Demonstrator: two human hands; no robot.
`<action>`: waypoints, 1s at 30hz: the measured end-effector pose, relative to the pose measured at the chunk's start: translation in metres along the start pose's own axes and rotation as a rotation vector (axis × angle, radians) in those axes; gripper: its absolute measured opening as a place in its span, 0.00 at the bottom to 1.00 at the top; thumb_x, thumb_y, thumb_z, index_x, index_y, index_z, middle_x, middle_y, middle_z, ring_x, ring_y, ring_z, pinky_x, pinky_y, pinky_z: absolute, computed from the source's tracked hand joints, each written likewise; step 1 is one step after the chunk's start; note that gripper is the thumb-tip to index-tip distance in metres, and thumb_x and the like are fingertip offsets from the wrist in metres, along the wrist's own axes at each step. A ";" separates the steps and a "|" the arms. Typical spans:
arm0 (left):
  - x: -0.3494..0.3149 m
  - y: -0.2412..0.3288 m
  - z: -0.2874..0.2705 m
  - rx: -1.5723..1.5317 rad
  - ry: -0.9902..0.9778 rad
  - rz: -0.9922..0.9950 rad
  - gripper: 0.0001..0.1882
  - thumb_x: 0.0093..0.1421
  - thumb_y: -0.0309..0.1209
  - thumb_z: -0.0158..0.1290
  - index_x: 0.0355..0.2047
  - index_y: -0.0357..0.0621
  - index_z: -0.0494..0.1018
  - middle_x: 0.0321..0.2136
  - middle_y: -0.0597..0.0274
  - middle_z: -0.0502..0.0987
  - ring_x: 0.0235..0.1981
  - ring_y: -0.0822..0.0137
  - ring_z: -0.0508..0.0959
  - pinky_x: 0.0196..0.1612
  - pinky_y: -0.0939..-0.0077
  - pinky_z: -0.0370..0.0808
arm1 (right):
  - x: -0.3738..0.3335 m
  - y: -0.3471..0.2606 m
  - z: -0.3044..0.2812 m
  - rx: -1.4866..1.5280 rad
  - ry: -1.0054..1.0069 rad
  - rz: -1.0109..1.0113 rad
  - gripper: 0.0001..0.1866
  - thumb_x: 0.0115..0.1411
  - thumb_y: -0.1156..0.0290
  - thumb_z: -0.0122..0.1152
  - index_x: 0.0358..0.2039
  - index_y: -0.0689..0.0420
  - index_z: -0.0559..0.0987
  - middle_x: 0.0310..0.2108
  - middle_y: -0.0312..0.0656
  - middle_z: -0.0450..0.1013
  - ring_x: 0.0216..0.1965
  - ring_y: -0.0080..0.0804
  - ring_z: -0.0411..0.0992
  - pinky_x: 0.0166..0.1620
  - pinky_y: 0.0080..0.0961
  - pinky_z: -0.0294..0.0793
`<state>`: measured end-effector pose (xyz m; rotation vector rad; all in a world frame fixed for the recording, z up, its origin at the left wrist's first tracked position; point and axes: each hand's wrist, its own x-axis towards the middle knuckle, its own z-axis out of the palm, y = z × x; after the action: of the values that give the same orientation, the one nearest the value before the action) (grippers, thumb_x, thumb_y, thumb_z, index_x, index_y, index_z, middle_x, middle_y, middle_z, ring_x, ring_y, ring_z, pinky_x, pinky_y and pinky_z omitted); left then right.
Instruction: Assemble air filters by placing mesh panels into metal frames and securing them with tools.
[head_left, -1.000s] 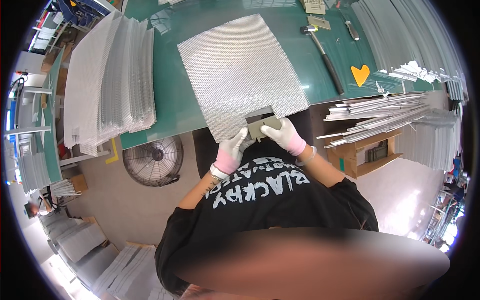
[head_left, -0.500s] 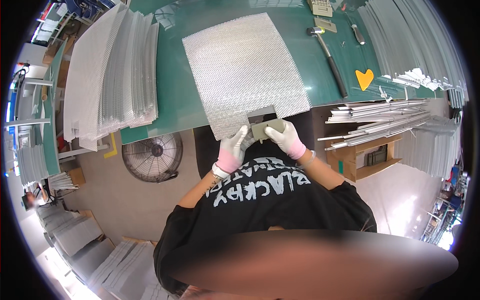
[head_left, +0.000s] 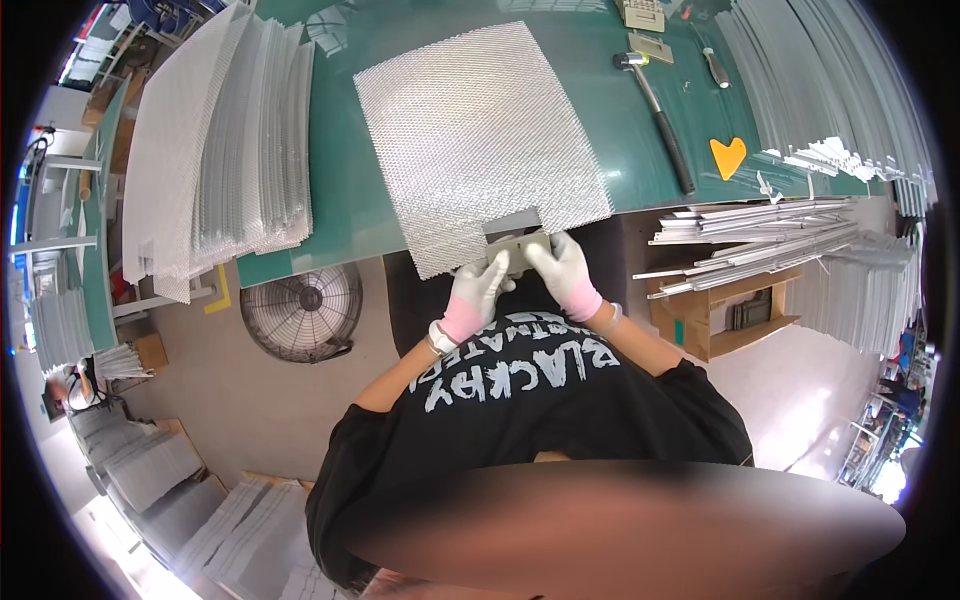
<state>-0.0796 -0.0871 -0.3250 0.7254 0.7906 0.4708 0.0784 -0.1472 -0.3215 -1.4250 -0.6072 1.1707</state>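
A silvery expanded-metal mesh sheet (head_left: pixel 480 130) lies on the green table, its near edge overhanging slightly, with a rectangular notch cut into that edge. Right at the notch, a small grey-beige flat piece (head_left: pixel 519 247) is held between my two gloved hands. My left hand (head_left: pixel 477 288) pinches its left end, thumb on top and fingers beneath. My right hand (head_left: pixel 566 275) grips the other end the same way. Much of the piece is covered by the gloves, and whether it touches the mesh I cannot tell.
A thick stack of mesh sheets (head_left: pixel 220 140) stands on the left. Rightward lie a hammer (head_left: pixel 662 120), a screwdriver (head_left: pixel 715 68), a yellow heart-shaped piece (head_left: pixel 728 157) and grey panels (head_left: pixel 820 80). Metal strips (head_left: pixel 750 240) rest over a box below; a floor fan (head_left: pixel 302 310) is at left.
Both hands have brought the grey-beige piece up and inward to the notch, and it now appears narrower and tilted. The mesh sheet has shifted slightly left.
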 end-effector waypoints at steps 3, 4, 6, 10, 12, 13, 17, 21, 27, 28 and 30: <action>0.003 -0.002 -0.007 0.098 0.010 0.019 0.15 0.70 0.38 0.48 0.44 0.38 0.73 0.31 0.65 0.77 0.29 0.78 0.74 0.30 0.84 0.71 | 0.000 -0.020 0.002 0.070 0.180 0.042 0.14 0.64 0.64 0.58 0.35 0.65 0.81 0.27 0.32 0.74 0.27 0.16 0.68 0.33 0.17 0.68; 0.003 -0.003 -0.009 0.097 0.010 0.018 0.15 0.70 0.38 0.48 0.44 0.38 0.73 0.31 0.65 0.77 0.29 0.78 0.74 0.30 0.84 0.71 | -0.003 -0.031 0.004 0.037 0.178 0.071 0.14 0.65 0.64 0.57 0.34 0.64 0.81 0.26 0.32 0.74 0.27 0.16 0.68 0.33 0.17 0.67; 0.002 -0.004 -0.012 0.095 0.002 0.016 0.14 0.70 0.38 0.47 0.44 0.39 0.73 0.28 0.66 0.76 0.25 0.78 0.73 0.27 0.85 0.70 | -0.003 -0.029 0.001 0.077 0.173 0.105 0.14 0.64 0.64 0.58 0.33 0.64 0.81 0.25 0.31 0.73 0.27 0.16 0.67 0.33 0.17 0.67; 0.000 0.002 -0.003 0.091 0.062 -0.014 0.15 0.70 0.38 0.47 0.43 0.38 0.73 0.26 0.67 0.76 0.23 0.79 0.72 0.25 0.86 0.70 | 0.001 -0.011 -0.004 0.410 0.147 0.172 0.10 0.63 0.67 0.60 0.34 0.62 0.80 0.26 0.33 0.75 0.27 0.18 0.69 0.35 0.18 0.69; -0.001 0.003 -0.003 0.034 0.045 -0.001 0.15 0.70 0.38 0.47 0.43 0.37 0.73 0.28 0.65 0.77 0.23 0.79 0.73 0.24 0.86 0.70 | 0.003 -0.013 -0.003 0.522 0.148 0.168 0.08 0.63 0.69 0.61 0.35 0.61 0.80 0.29 0.35 0.75 0.29 0.19 0.70 0.36 0.19 0.70; 0.000 0.003 -0.003 0.034 0.044 -0.001 0.15 0.70 0.38 0.47 0.43 0.37 0.73 0.28 0.65 0.77 0.23 0.79 0.73 0.24 0.86 0.70 | 0.003 -0.016 -0.001 0.634 0.150 0.163 0.06 0.63 0.71 0.61 0.36 0.60 0.79 0.31 0.36 0.76 0.31 0.21 0.72 0.37 0.20 0.72; -0.001 0.008 0.004 -0.104 0.080 -0.026 0.16 0.70 0.38 0.47 0.46 0.36 0.71 0.34 0.62 0.78 0.28 0.76 0.78 0.29 0.87 0.76 | 0.003 -0.006 -0.006 0.680 0.075 0.175 0.04 0.63 0.73 0.61 0.37 0.59 0.76 0.35 0.39 0.77 0.35 0.24 0.74 0.40 0.24 0.74; -0.002 -0.001 -0.008 -0.255 -0.018 -0.059 0.21 0.71 0.40 0.45 0.56 0.36 0.64 0.47 0.56 0.74 0.43 0.68 0.79 0.45 0.76 0.79 | 0.001 -0.006 -0.007 0.607 0.070 0.204 0.07 0.64 0.72 0.60 0.39 0.60 0.75 0.35 0.41 0.76 0.35 0.26 0.74 0.40 0.25 0.75; -0.035 0.051 -0.032 0.435 -0.662 -0.193 0.26 0.71 0.43 0.41 0.64 0.42 0.59 0.60 0.46 0.61 0.62 0.56 0.66 0.65 0.63 0.62 | -0.001 0.004 -0.015 -0.032 -0.332 0.091 0.23 0.70 0.53 0.45 0.48 0.63 0.72 0.34 0.39 0.74 0.33 0.23 0.71 0.38 0.23 0.73; -0.042 0.075 -0.030 1.260 -0.725 -0.196 0.24 0.70 0.43 0.42 0.62 0.45 0.65 0.54 0.46 0.72 0.57 0.57 0.72 0.62 0.71 0.66 | -0.001 0.007 -0.012 -0.042 -0.409 0.101 0.23 0.70 0.52 0.42 0.47 0.62 0.72 0.34 0.39 0.73 0.32 0.23 0.70 0.37 0.23 0.73; -0.035 0.147 0.003 1.092 -0.914 -0.102 0.22 0.67 0.45 0.47 0.53 0.43 0.75 0.41 0.49 0.80 0.46 0.61 0.79 0.55 0.73 0.72 | 0.000 0.013 -0.003 0.021 -0.440 0.105 0.21 0.71 0.55 0.42 0.45 0.60 0.74 0.32 0.37 0.73 0.29 0.21 0.69 0.35 0.21 0.72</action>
<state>-0.1157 -0.0125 -0.1988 1.7248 0.1382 -0.4621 0.0776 -0.1516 -0.3336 -1.1965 -0.8268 1.5877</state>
